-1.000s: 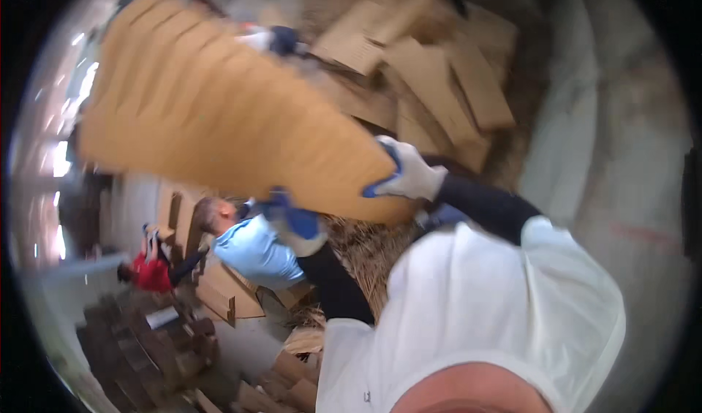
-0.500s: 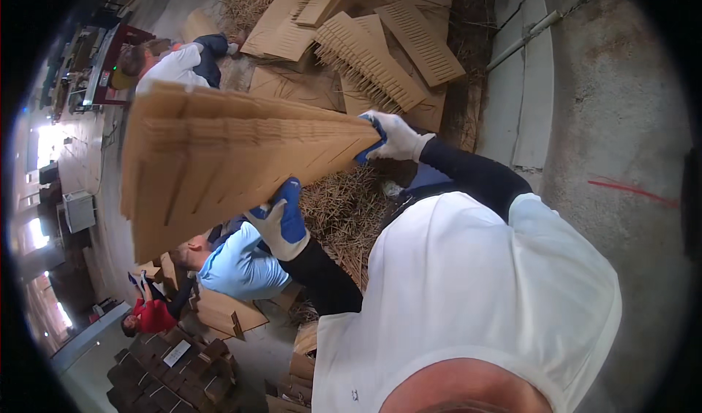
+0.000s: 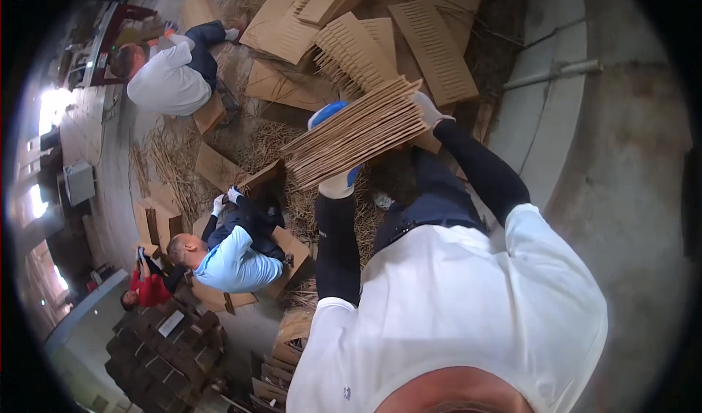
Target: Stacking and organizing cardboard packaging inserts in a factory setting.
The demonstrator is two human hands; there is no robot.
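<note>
In front of me I hold up a stack of slotted cardboard sheets (image 3: pixel 355 131), with its layered edges turned toward me and its right end tilted higher. My left hand (image 3: pixel 338 184), in a white glove with blue coating, is closed round the left part of the stack. Its blue fingers show past the far side, and the middle of the hand is hidden behind the sheets. My right hand (image 3: pixel 433 111), gloved too, grips the right end, with its fingertips mostly out of sight behind the cardboard.
Beyond the stack lie more slotted cardboard sheets (image 3: pixel 435 51) in piles. Thin cardboard strips (image 3: pixel 175 168) litter the floor. A person in light blue (image 3: pixel 238 263) sits close on my left, a person in white (image 3: pixel 170 80) farther off. Dark bundles (image 3: pixel 164 354) stand lower left; a wall pipe (image 3: pixel 556 74) runs at right.
The stack has swung from the left to in front of me, its broad face turning away so the layered edges show. Both hands moved with it and kept their hold.
</note>
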